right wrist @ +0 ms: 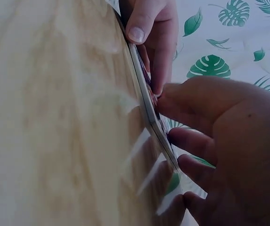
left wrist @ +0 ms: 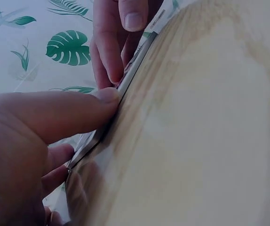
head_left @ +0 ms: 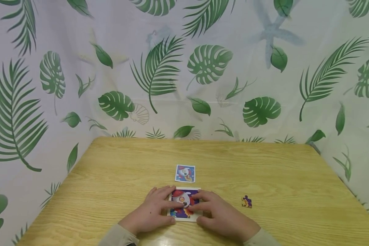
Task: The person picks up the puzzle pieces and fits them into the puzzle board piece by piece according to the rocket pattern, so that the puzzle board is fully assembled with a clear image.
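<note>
A small jigsaw puzzle [head_left: 177, 212] with a rocket picture lies in a white-rimmed tray [head_left: 187, 188] on the table. Its near right corner shows bare white. My left hand [head_left: 155, 208] lies along the left side, index finger stretched over the picture and thumb at the near edge. From the other side, my right hand [head_left: 219, 213] reaches in with fingers on the picture and thumb by the near right corner. Both wrist views show the thin tray edge [left wrist: 137, 66] low against the table, fingertips right at it. A loose jigsaw piece [head_left: 247, 201], purple with orange, lies to the right.
Behind the tray lies a small picture card [head_left: 185, 173] with a similar rocket. The wooden table [head_left: 126, 171] reaches back to a white curtain [head_left: 215, 119] printed with green leaves, which also hangs on both sides.
</note>
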A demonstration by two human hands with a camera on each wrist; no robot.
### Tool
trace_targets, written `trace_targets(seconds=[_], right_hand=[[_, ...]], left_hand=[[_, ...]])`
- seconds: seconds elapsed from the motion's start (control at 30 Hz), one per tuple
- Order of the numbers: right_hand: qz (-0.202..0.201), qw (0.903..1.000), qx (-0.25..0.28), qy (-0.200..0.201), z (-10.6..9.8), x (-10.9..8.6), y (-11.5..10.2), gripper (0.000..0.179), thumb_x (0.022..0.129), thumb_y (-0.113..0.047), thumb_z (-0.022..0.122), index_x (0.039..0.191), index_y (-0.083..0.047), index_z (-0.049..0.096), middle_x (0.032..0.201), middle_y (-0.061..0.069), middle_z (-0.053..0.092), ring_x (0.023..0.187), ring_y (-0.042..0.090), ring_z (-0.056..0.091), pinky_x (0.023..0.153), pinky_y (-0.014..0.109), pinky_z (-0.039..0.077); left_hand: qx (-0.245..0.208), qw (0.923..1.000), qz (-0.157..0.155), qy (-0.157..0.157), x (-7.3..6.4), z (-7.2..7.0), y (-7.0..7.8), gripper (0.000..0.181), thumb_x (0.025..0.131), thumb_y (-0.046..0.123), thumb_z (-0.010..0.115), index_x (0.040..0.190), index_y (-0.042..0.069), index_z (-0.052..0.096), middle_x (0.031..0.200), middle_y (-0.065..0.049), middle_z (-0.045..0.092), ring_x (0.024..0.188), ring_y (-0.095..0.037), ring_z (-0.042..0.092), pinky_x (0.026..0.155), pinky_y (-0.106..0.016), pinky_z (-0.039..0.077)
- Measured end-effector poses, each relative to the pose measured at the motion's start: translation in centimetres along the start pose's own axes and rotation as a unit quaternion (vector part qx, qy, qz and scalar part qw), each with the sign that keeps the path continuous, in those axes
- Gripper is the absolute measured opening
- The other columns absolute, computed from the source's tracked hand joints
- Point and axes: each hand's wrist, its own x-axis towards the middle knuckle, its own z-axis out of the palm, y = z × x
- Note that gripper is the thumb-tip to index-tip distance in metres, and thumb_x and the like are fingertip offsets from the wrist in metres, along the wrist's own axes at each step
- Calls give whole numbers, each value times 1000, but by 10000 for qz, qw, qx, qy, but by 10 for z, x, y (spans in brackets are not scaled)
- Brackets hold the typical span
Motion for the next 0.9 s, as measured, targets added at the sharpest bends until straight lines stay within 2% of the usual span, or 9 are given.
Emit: trace_targets(seconds=[0.2, 0.33, 0.43, 0.57, 0.73, 0.9], right_hand=[[430, 9972, 601, 146, -10, -6, 6, 33, 99, -42, 62, 131, -36, 68, 150, -6, 46, 147, 33, 31, 112, 66, 29], [578, 9957, 436, 578, -22, -13, 17, 34, 98, -37, 66, 131, -28, 68, 148, -3, 49, 147, 32, 32, 113, 64, 28], [782, 9930, 153, 874, -33, -22, 30, 36, 96, -35, 69, 131, -28, 67, 147, -3, 50, 145, 32, 35, 113, 61, 30], [857, 9897, -12, 1148, -48, -38, 49, 41, 95, -31, 71, 136, -23, 64, 149, 5, 49, 142, 36, 37, 111, 62, 34], [854, 9867, -54, 1383, -65, -60, 71, 47, 96, -33, 71, 138, -14, 62, 145, 12, 51, 136, 42, 43, 105, 65, 38], [1105, 9847, 81, 1346, -75, -78, 86, 55, 94, -41, 72, 139, -14, 60, 142, 10, 53, 133, 41, 46, 104, 65, 38]], left_hand=[[1, 10000, -48, 3, 0, 2, 1, 44, 92, 47, 70, 136, 44, 64, 165, -4, 27, 151, -32, 20, 119, -63, 2], [13, 10000, -52, 52, 0, 1, 2, 44, 92, 46, 70, 136, 42, 64, 165, -5, 26, 151, -32, 20, 119, -62, 3], [-27, 10000, -44, 73, 0, 0, 2, 44, 91, 45, 71, 135, 42, 65, 165, -5, 26, 151, -31, 20, 119, -61, 2], [-80, 9999, -41, 79, 0, -1, 2, 45, 91, 43, 72, 135, 42, 64, 166, -3, 26, 151, -30, 20, 120, -60, 1], [-73, 9999, -62, 83, -1, -2, 1, 53, 89, 42, 73, 140, 40, 60, 166, -2, 26, 152, -30, 19, 119, -60, -1], [23, 9999, -74, 78, -1, -3, 1, 56, 89, 45, 73, 142, 40, 59, 166, -2, 27, 152, -31, 20, 118, -62, -2]])
